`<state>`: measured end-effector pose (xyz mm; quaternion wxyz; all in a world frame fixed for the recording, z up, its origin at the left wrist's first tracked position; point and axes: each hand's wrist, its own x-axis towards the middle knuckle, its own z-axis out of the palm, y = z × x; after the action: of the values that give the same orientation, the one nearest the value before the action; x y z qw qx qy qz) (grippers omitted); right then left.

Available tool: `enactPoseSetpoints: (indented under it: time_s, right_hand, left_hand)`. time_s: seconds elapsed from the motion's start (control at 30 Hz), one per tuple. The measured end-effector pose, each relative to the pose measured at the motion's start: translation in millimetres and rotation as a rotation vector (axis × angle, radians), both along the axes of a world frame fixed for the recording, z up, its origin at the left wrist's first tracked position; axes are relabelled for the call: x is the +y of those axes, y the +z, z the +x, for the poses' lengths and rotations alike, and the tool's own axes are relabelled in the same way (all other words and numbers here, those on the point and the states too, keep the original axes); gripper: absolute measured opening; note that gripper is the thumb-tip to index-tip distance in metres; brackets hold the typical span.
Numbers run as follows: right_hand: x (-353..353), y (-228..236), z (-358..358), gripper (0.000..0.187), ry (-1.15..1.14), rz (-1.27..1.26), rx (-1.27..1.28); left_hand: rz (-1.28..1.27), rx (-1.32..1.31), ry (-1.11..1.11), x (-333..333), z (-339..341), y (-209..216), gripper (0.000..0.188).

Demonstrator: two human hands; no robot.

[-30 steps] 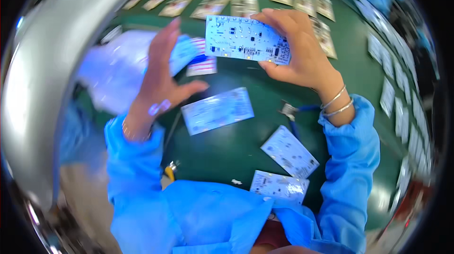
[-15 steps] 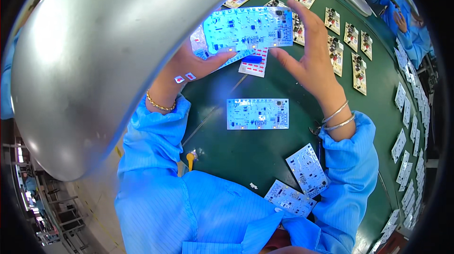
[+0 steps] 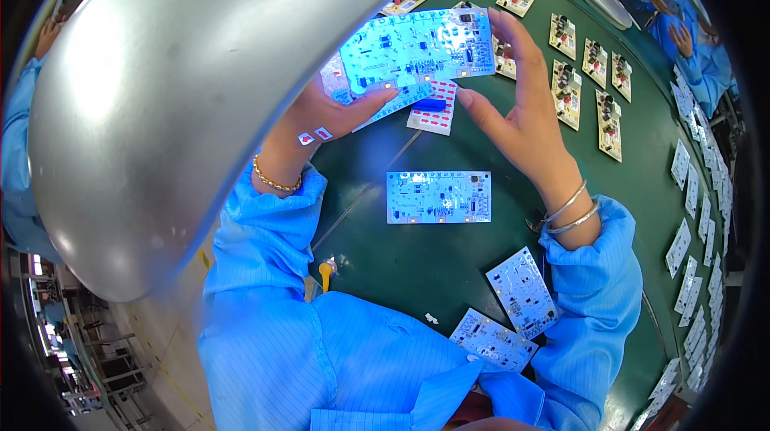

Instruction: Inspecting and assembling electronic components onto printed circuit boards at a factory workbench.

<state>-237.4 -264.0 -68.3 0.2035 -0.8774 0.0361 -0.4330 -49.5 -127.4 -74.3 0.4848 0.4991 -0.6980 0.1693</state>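
White board [image 3: 417,46] held up beside the silver lamp [image 3: 160,118], over the green table [image 3: 361,250]. Left hand [image 3: 325,116] pinches its lower left edge, thumb in front, fingers hidden by the lamp. Right hand [image 3: 525,120] spread, fingertip at the right edge; contact unclear. Second board [image 3: 439,198] lies flat, nearer the body.

One board [image 3: 417,50] is held; three boards [image 3: 439,198] lie nearest.
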Motion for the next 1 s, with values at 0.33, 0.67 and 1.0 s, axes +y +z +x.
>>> enactPoseSetpoints:
  time_s: [0.33, 0.67, 1.0]
  right_hand:
    - [1, 5, -3, 0.068, 0.052, 0.049, -0.017]
    - [3, 6, -7, 0.07, 0.062, 0.063, 0.009]
    - [3, 2, -15, 0.074, 0.098, 0.073, 0.004]
  left_hand:
    - [-0.048, -0.165, -0.059, 0, -5, 13, 0.095]
    - [-0.045, -0.051, -0.081, 0, -8, 9, 0.093]
    - [0.028, 0.094, -0.113, 2, -12, 7, 0.084]
